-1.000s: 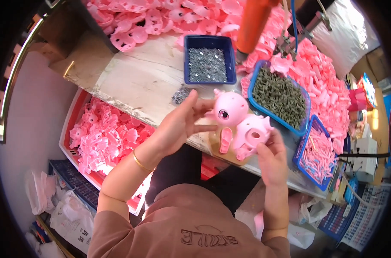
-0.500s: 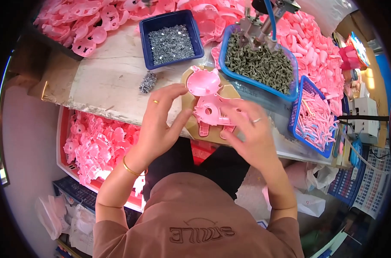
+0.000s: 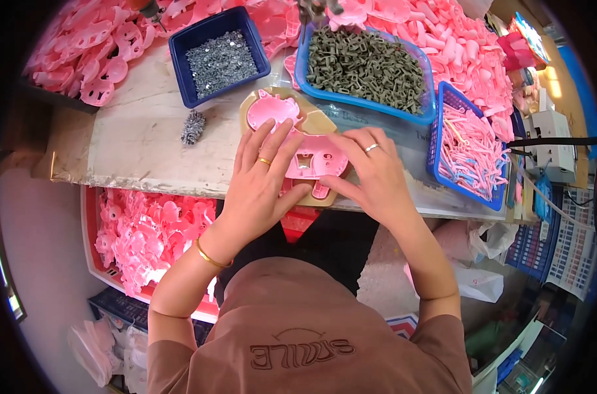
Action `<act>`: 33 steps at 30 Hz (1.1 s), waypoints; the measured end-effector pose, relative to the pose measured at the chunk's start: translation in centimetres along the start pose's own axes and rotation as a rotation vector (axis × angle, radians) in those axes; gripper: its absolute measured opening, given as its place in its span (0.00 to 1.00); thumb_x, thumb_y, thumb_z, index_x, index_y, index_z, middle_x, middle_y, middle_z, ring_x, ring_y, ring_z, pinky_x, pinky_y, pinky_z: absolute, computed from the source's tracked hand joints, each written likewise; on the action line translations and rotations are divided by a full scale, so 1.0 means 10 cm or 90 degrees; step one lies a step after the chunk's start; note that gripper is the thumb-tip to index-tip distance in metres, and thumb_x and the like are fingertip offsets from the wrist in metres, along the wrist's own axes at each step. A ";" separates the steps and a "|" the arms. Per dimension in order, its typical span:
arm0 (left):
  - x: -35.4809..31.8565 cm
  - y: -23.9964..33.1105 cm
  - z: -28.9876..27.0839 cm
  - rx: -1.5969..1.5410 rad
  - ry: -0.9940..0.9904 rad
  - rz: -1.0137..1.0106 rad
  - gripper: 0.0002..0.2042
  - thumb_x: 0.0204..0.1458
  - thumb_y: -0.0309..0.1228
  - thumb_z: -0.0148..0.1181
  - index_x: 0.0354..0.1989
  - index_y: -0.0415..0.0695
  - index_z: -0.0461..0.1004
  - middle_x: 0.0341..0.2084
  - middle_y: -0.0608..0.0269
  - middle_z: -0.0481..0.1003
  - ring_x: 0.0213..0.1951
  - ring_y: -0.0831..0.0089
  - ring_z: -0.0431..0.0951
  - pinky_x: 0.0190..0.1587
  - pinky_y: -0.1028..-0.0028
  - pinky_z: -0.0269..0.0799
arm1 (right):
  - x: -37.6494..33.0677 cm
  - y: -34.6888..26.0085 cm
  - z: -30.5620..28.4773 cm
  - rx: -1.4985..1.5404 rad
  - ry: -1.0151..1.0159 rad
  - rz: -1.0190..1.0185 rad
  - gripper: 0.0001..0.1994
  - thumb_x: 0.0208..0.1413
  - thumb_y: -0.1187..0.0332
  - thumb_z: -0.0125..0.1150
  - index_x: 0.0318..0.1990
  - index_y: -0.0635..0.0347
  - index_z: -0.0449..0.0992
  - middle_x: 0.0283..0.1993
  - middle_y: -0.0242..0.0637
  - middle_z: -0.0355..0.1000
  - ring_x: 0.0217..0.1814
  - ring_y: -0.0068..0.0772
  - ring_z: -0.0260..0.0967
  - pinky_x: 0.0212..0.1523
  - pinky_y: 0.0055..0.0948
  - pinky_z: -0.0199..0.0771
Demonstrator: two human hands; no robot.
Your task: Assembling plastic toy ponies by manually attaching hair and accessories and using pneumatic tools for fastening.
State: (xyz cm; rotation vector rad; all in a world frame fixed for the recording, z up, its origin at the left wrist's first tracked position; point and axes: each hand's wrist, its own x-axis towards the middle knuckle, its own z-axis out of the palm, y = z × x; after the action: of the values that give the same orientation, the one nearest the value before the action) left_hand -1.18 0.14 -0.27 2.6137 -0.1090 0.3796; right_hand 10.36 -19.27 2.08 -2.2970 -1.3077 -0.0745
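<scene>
A pink plastic toy shell [image 3: 311, 157] lies inner side up in a tan jig [image 3: 321, 121] at the front edge of the workbench. A second pink shell half [image 3: 270, 110] sits in the jig's upper left pocket. My left hand [image 3: 262, 177] lies flat on the shell, fingers spread, a gold ring on one finger. My right hand [image 3: 374, 174] presses on the shell's right side, thumb at its lower edge, a ring on one finger.
A blue tray of small silver screws [image 3: 217, 58] stands behind the jig at the left, with a loose screw clump [image 3: 192, 127] beside it. A blue basket of dark green parts [image 3: 367, 65], a blue basket of pink rods [image 3: 472, 154], pink shell piles [image 3: 82, 52], and a red crate of pink parts [image 3: 144, 233] surround me.
The pink parts were held up in both hands a second ago. They now lie in the jig on the bench, with both hands pressed flat on them.
</scene>
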 end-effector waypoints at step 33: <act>0.12 0.10 0.08 0.065 -0.021 0.024 0.31 0.51 0.37 0.65 0.63 0.38 0.65 0.64 0.57 0.64 0.66 0.56 0.61 0.70 0.53 0.50 | 1.15 0.78 0.19 0.019 -0.048 0.060 0.07 0.50 0.70 0.65 0.38 0.56 0.81 0.35 0.39 0.76 0.38 0.38 0.77 0.41 0.34 0.76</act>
State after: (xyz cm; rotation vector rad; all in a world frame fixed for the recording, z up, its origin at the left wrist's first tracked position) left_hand 0.06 -1.13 -0.18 2.7220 -0.1550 0.3645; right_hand 22.62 -12.60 0.59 -2.3521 -1.2272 0.0631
